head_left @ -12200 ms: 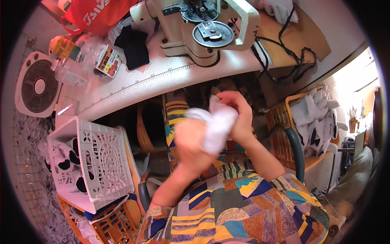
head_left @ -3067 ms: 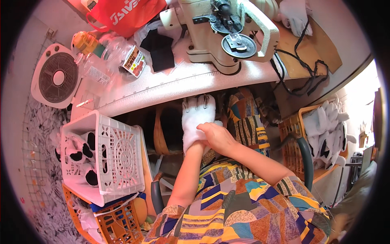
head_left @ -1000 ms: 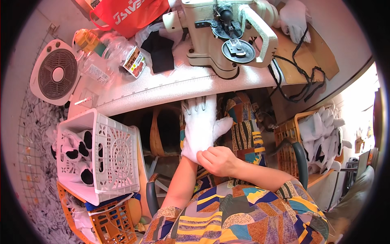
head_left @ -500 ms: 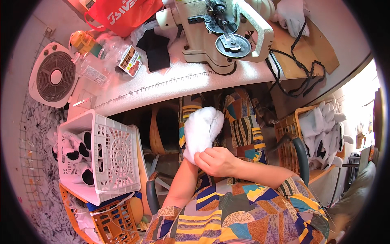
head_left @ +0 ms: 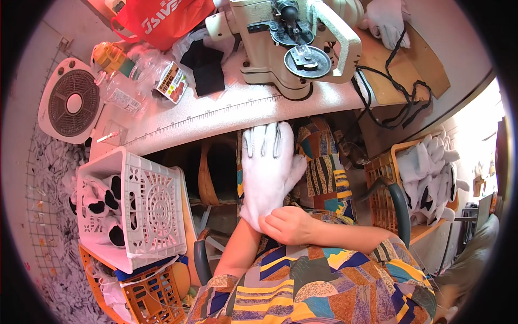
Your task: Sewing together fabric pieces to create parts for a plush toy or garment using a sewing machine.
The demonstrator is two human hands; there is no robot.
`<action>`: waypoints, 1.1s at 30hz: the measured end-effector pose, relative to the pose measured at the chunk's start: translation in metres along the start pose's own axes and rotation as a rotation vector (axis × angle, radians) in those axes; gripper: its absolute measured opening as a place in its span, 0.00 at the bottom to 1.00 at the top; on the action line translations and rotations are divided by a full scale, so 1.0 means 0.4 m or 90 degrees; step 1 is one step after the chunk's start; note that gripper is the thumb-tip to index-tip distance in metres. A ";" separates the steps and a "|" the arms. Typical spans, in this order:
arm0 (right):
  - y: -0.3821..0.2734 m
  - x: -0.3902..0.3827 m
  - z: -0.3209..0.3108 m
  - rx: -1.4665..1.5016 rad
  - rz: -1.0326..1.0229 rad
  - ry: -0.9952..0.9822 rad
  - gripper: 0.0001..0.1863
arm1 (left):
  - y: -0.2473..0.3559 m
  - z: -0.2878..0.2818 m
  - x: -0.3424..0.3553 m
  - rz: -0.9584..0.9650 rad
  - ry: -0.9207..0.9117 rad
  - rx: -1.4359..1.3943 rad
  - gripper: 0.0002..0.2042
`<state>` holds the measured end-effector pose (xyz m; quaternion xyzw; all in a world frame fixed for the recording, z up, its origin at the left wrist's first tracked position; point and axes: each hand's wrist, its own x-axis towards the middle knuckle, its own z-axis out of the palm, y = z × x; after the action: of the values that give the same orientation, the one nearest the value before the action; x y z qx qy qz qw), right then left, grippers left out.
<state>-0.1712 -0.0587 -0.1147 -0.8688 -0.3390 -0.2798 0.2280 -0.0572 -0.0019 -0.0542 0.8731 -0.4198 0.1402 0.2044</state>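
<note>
Hands: left point(head_left: 268, 173) spread open inside white glove point(head_left: 270, 186), right point(head_left: 288, 225) pinching its cuff; white crate point(head_left: 137, 208) holds black-and-white pieces point(head_left: 102, 202).

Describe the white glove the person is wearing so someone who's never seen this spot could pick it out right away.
Start at the cream sewing machine on the long pale table. Just below the table's front edge, the white fuzzy glove is worn on the left hand, fingers spread, while the right hand grips its cuff. Unlike the white gloves piled in the orange basket, this one is worn.

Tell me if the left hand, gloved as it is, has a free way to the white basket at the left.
Probably yes. The left hand in the white glove lies under the table edge, and only open space separates it from the white basket; the right hand grips the cuff.
</note>
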 end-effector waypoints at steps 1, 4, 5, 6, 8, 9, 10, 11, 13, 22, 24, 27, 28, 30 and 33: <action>-0.003 -0.001 -0.002 0.015 -0.006 -0.013 0.15 | 0.006 -0.006 0.000 0.010 0.012 0.017 0.32; -0.008 0.024 -0.066 0.097 0.015 -0.100 0.19 | 0.026 -0.038 -0.020 0.095 0.085 0.070 0.28; -0.007 0.033 -0.090 0.127 0.031 -0.118 0.20 | 0.027 -0.046 -0.026 0.109 0.089 0.068 0.27; -0.002 0.034 -0.107 0.137 0.045 -0.036 0.21 | 0.028 -0.054 -0.032 0.122 0.094 0.067 0.26; 0.014 0.020 -0.138 0.155 0.075 0.127 0.22 | 0.038 -0.074 -0.036 0.130 0.083 0.053 0.25; 0.028 0.006 -0.144 0.109 0.118 0.224 0.21 | 0.046 -0.084 -0.036 0.136 0.066 0.065 0.25; 0.043 0.003 -0.148 0.012 0.183 0.323 0.19 | 0.053 -0.093 -0.036 0.143 0.049 0.078 0.24; 0.066 0.004 -0.169 -0.045 0.271 0.349 0.19 | 0.058 -0.096 -0.037 0.150 0.032 0.091 0.24; 0.095 0.040 -0.210 0.022 0.463 0.384 0.23 | 0.070 -0.082 -0.040 0.170 0.053 0.047 0.21; 0.221 0.030 -0.238 0.403 0.654 0.190 0.16 | 0.105 -0.077 -0.032 0.277 -0.031 -0.019 0.18; 0.242 0.000 -0.238 0.380 0.680 0.236 0.15 | 0.103 -0.064 -0.041 0.212 -0.056 -0.108 0.18; 0.275 -0.023 -0.270 0.501 0.678 0.450 0.15 | 0.028 0.028 -0.157 0.015 -0.102 -0.373 0.20; 0.289 -0.037 -0.295 0.479 0.694 0.437 0.16 | -0.004 0.058 -0.200 -0.052 -0.116 -0.458 0.20; 0.307 -0.050 -0.332 0.461 0.713 0.417 0.17 | -0.043 0.066 -0.234 -0.117 -0.116 -0.556 0.20; 0.323 -0.084 -0.361 0.462 0.745 0.439 0.18 | -0.060 0.001 -0.196 0.039 -0.031 -0.461 0.20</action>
<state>-0.1470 -0.2449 -0.0563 -0.6411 0.1953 -0.2401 0.7023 -0.0859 0.0644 -0.0928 0.7343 -0.4730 -0.0322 0.4858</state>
